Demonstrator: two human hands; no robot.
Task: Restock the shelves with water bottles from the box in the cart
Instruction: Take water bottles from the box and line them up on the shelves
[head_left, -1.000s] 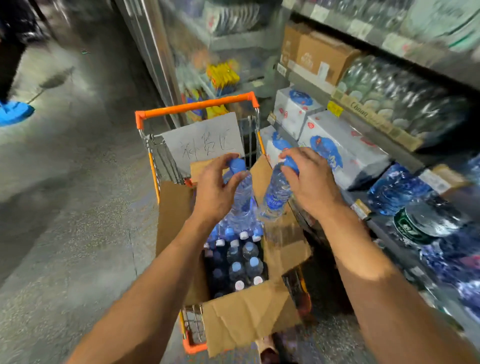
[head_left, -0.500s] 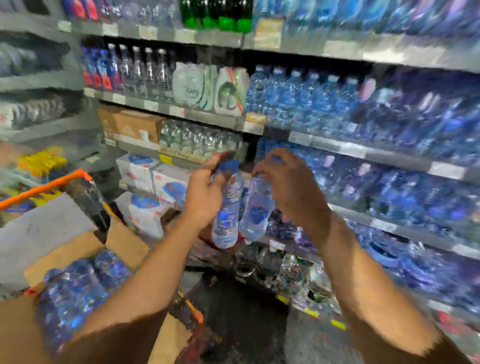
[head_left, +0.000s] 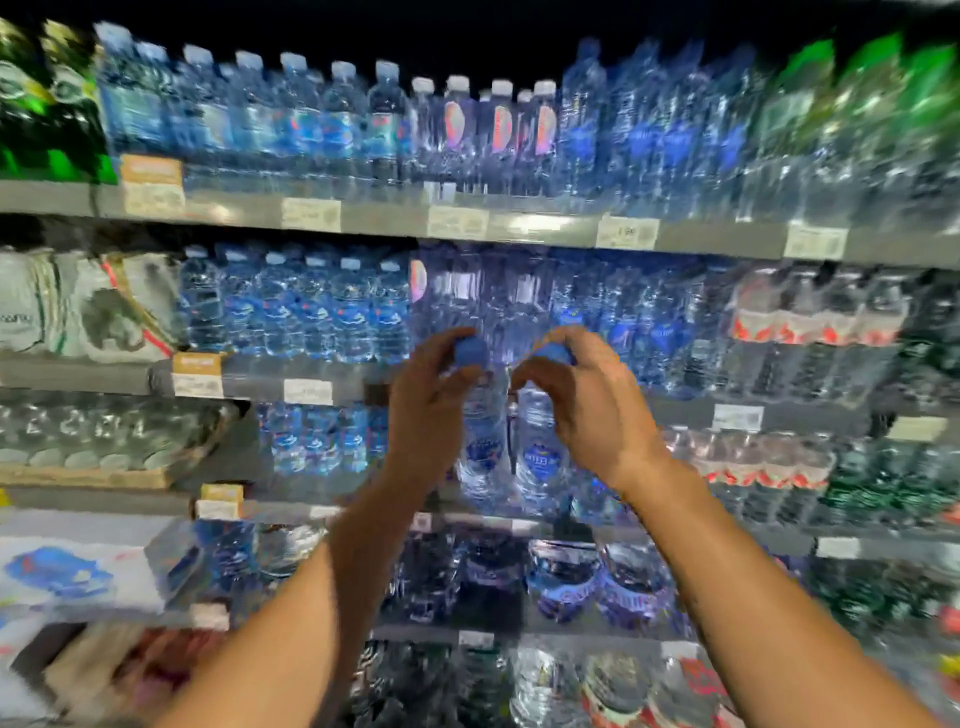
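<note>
A person's left hand (head_left: 431, 410) and right hand (head_left: 587, 410) each grip a blue-capped water bottle, the left bottle (head_left: 483, 447) and right bottle (head_left: 537, 457) side by side, fingers curled round the necks, before stocked shelves (head_left: 363, 218).

Dim aisle, grey price-tagged shelving (head_left: 395, 221)

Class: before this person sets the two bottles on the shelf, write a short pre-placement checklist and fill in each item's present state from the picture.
1. Left hand grips left bottle near its cap: ok.
2. Right hand grips right bottle near its cap: ok.
3. Both bottles hang upright: ok.
4. Blue caps on: ok.
5. Free slot on the shelf behind: cannot tell, blurred.
6. Labels match neighbouring stock: cannot tell.
</note>
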